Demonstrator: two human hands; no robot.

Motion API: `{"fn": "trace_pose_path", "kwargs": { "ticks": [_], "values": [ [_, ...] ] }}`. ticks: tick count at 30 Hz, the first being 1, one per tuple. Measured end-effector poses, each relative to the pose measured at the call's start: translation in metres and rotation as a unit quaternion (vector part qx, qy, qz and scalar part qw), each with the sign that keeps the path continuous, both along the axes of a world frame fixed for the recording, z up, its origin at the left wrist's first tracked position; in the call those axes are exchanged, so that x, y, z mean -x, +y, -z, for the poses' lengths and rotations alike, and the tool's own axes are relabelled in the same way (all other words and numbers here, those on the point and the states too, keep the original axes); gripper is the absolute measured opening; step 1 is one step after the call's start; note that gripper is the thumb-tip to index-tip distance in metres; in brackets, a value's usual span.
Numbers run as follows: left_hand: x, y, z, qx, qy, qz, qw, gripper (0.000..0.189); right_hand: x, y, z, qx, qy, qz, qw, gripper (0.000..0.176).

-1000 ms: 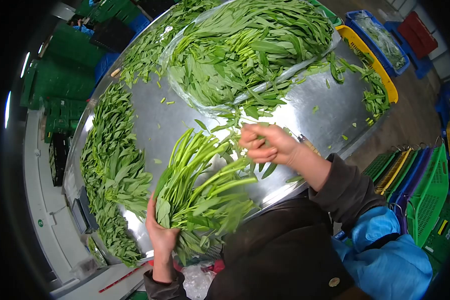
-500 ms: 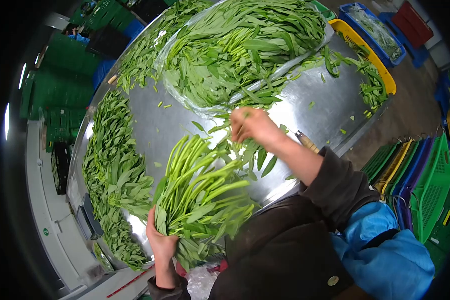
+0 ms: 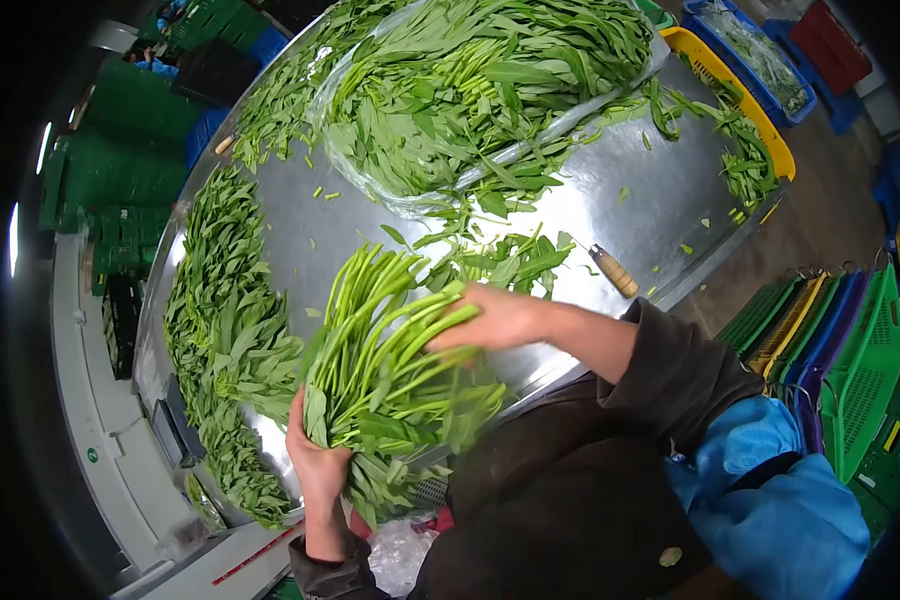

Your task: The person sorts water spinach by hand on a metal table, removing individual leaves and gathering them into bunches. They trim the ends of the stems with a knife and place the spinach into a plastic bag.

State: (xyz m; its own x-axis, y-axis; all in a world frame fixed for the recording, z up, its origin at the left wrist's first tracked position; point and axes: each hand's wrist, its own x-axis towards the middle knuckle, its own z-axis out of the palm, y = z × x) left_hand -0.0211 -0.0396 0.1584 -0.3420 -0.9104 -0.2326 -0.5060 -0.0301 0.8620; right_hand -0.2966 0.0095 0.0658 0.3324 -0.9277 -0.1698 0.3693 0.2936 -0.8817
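My left hand [image 3: 315,455] is wrapped round the lower left of a big bunch of water spinach [image 3: 370,330], its pale green stems pointing up and its leaves hanging below. At the right side of the bunch, my right hand [image 3: 495,318] has its fingers closed in among the stems; the fingertips are partly hidden. Loose leaves [image 3: 510,262] lie on the metal table [image 3: 345,215] just beyond that hand. A wooden-handled knife [image 3: 613,272] rests on the table to the right.
A clear plastic bag [image 3: 410,205] full of greens lies at the back. More greens [image 3: 235,320] line the table's left edge. At the far right stand a yellow crate [image 3: 785,150] and a blue crate [image 3: 800,110]. Stacked crates [image 3: 860,370] are on the floor at right.
My right hand has come down from above the loose leaves to the stems of the bunch. My left hand still grips the bunch. The knife is now uncovered.
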Motion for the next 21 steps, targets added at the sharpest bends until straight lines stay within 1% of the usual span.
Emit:
{"fn": "trace_pose_path", "kwargs": {
  "ticks": [1, 2, 3, 4, 5, 7, 8, 9, 10, 11, 12, 14, 15, 17, 18, 20, 21],
  "values": [
    [-0.004, -0.001, 0.002, 0.003, -0.005, 0.0, 1.0, 0.073, 0.015, -0.002, -0.015, -0.024, 0.058, -0.036, 0.997, 0.023],
    [-0.005, -0.001, 0.003, 0.003, -0.004, -0.001, 1.0, 0.073, 0.021, -0.001, -0.012, -0.025, 0.058, -0.036, 0.997, 0.023],
    [-0.005, -0.001, 0.004, 0.005, -0.008, 0.004, 1.0, 0.073, 0.026, 0.002, -0.007, -0.067, -0.042, -0.034, 0.996, 0.023],
    [-0.006, -0.001, 0.004, 0.007, -0.012, 0.009, 1.0, 0.073, 0.031, 0.004, -0.001, -0.108, -0.143, -0.032, 0.983, 0.023],
    [-0.012, -0.003, 0.006, 0.001, -0.009, 0.0, 1.0, 0.073, 0.04, 0.004, 0.005, -0.109, -0.144, -0.034, 0.983, 0.023],
    [-0.017, -0.003, 0.002, -0.009, -0.005, -0.016, 1.0, 0.073, 0.062, 0.001, 0.017, -0.067, -0.148, 0.109, 0.981, 0.025],
    [-0.018, -0.002, 0.0, -0.019, 0.0, -0.03, 0.999, 0.073, 0.073, 0.001, 0.02, -0.132, -0.061, 0.156, 0.977, 0.036],
    [-0.017, -0.003, 0.0, -0.005, 0.012, -0.032, 0.999, 0.074, 0.07, 0.004, 0.035, -0.059, 0.155, 0.095, 0.982, 0.041],
    [-0.017, -0.005, 0.0, -0.002, 0.012, -0.03, 0.999, 0.074, 0.061, 0.006, 0.029, 0.017, 0.363, 0.031, 0.931, 0.047],
    [-0.018, -0.007, -0.001, 0.004, 0.005, -0.026, 1.0, 0.074, 0.051, 0.015, 0.021, -0.015, 0.272, -0.018, 0.962, 0.063],
    [-0.018, -0.007, -0.001, 0.01, -0.001, -0.023, 1.0, 0.074, 0.038, 0.018, 0.009, -0.044, 0.247, -0.058, 0.966, 0.072],
    [-0.017, -0.009, -0.005, 0.016, -0.007, -0.032, 0.999, 0.074, 0.022, 0.023, 0.009, 0.099, 0.186, -0.016, 0.977, 0.082],
    [-0.016, -0.01, -0.008, 0.022, -0.01, -0.031, 0.999, 0.074, 0.024, 0.021, 0.005, 0.1, 0.183, -0.016, 0.978, 0.082],
    [-0.019, -0.01, -0.012, 0.031, -0.022, -0.032, 0.999, 0.074, 0.029, 0.018, -0.007, 0.226, 0.246, -0.022, 0.942, 0.082],
    [-0.017, -0.011, -0.013, 0.032, -0.023, -0.033, 0.999, 0.074, 0.025, 0.018, -0.008, 0.227, 0.245, -0.023, 0.942, 0.082],
    [-0.011, -0.013, -0.016, 0.013, -0.012, -0.041, 0.999, 0.074, 0.003, 0.018, -0.013, 0.364, 0.335, 0.032, 0.869, 0.079],
    [-0.017, -0.016, -0.009, 0.027, -0.017, -0.038, 0.999, 0.074, -0.013, 0.015, -0.012, 0.39, 0.315, 0.08, 0.861, 0.068]
  ]
}}
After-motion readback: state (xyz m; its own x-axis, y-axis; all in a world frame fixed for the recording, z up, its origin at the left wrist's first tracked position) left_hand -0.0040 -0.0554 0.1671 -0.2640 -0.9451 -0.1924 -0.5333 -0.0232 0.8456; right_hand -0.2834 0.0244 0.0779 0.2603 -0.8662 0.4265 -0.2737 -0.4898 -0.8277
